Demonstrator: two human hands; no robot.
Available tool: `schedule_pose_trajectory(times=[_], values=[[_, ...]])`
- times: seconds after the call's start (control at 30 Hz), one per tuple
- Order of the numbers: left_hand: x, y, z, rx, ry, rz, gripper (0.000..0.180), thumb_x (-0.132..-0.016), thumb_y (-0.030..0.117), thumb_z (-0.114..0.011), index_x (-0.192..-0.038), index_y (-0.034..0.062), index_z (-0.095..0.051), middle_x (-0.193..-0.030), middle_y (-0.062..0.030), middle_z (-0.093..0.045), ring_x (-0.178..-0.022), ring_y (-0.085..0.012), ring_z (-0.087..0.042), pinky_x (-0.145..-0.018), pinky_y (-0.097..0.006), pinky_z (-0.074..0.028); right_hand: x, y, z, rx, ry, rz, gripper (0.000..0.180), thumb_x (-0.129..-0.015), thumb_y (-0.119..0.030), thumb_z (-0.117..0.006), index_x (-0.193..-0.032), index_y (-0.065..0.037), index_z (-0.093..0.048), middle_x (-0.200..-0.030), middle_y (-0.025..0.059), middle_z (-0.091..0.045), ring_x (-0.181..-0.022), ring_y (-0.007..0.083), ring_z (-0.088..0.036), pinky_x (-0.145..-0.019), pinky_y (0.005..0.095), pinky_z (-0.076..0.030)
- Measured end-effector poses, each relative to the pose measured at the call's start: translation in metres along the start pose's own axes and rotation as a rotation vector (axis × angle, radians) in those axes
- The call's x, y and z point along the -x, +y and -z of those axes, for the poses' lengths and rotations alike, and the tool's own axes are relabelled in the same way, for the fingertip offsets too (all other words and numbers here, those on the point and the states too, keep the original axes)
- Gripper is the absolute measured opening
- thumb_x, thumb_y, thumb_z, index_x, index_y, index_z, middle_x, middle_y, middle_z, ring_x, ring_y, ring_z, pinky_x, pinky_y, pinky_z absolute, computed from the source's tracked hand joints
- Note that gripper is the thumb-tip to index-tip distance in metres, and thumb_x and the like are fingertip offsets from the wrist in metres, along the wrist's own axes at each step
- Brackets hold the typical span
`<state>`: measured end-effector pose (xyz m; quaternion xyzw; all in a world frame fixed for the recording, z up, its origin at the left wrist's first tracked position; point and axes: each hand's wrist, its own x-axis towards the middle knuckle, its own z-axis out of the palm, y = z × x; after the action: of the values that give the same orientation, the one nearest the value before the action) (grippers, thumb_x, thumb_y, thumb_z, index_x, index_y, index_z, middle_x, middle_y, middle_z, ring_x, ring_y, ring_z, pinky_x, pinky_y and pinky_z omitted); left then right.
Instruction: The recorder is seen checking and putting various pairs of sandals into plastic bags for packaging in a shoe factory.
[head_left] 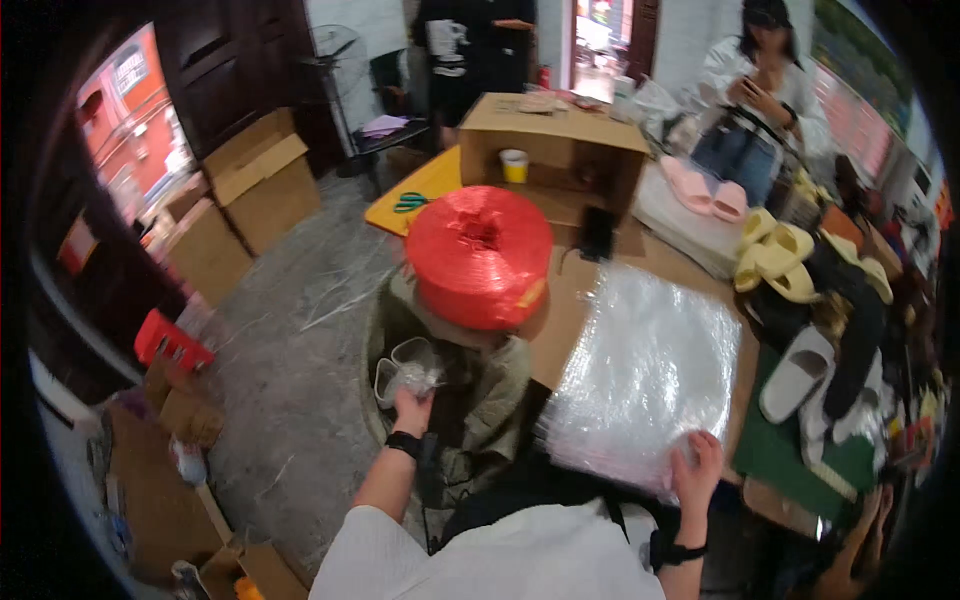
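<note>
My left hand (412, 408) is closed around a pair of pale slippers (412, 358), which look wrapped in clear plastic. They hang over the open mouth of a large olive-green sack (500, 385) beside the table. On the right, a stack of clear plastic bags (645, 370) lies flat and shiny near the table's edge. My right hand (697, 465) is at the stack's near right corner, its fingers and thumb curled on the plastic. A big red roll of plastic twine (478, 258) stands just beyond the sack.
Behind the roll, an open cardboard box (555, 150) holds a yellow-and-white cup (514, 165). Green-handled scissors (410, 202) lie on a yellow board (385, 208). Yellow slippers (775, 250), pink ones (705, 190) and others crowd the right side. A person (765, 100) sits at the far right.
</note>
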<state>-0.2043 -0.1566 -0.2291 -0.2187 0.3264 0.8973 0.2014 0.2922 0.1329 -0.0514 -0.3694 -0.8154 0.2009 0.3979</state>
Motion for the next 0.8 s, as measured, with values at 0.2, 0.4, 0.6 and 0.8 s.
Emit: schedule_pose_trajectory(times=[0.2,0.4,0.6,0.8], values=[[0.037,-0.014,-0.051,-0.28,0.203,-0.081,0.036,-0.097,0.032,-0.055,-0.11,-0.0002,-0.063,-0.114,-0.0128,-0.066,-0.107,-0.0307,-0.064,-0.089,-0.045,-0.052,0.007,-0.013,0.002,-0.041,-0.006,-0.098,0.038,-0.073,-0.007,-0.075,-0.11,-0.001,-0.065,-0.121,0.0186,-0.058,-0.113,0.035,-0.055,-0.097,0.0403,-0.046],[-0.01,-0.049,0.007,-1.125,-0.397,0.142,0.074,-0.097,0.062,-0.047,-0.141,0.0037,-0.053,-0.133,-0.0093,-0.059,-0.115,-0.0257,-0.054,-0.101,-0.037,-0.041,0.008,0.002,-0.019,-0.055,0.048,0.014,0.038,-0.071,-0.003,-0.075,-0.107,-0.002,-0.064,-0.116,0.0189,-0.061,-0.114,0.0346,-0.056,-0.095,0.0425,-0.047],[0.012,-0.004,-0.02,-1.678,-0.024,-0.297,0.039,-0.097,0.036,-0.059,-0.104,-0.0014,-0.068,-0.086,-0.0103,-0.065,-0.079,-0.0206,-0.062,-0.074,-0.036,-0.05,-0.005,-0.029,-0.013,0.071,0.009,0.014,0.041,-0.076,-0.015,-0.078,-0.113,-0.005,-0.064,-0.12,0.0183,-0.059,-0.114,0.037,-0.053,-0.099,0.0457,-0.042],[0.23,0.003,-0.201,-1.257,-0.529,-1.19,0.043,-0.074,0.006,-0.076,-0.115,0.0044,-0.065,-0.104,-0.0088,-0.059,-0.1,-0.0288,-0.055,-0.091,-0.04,-0.046,-0.001,-0.032,-0.008,0.122,0.066,0.008,0.04,-0.075,-0.013,-0.078,-0.11,-0.004,-0.062,-0.12,0.0174,-0.059,-0.115,0.0371,-0.053,-0.098,0.0455,-0.043]])
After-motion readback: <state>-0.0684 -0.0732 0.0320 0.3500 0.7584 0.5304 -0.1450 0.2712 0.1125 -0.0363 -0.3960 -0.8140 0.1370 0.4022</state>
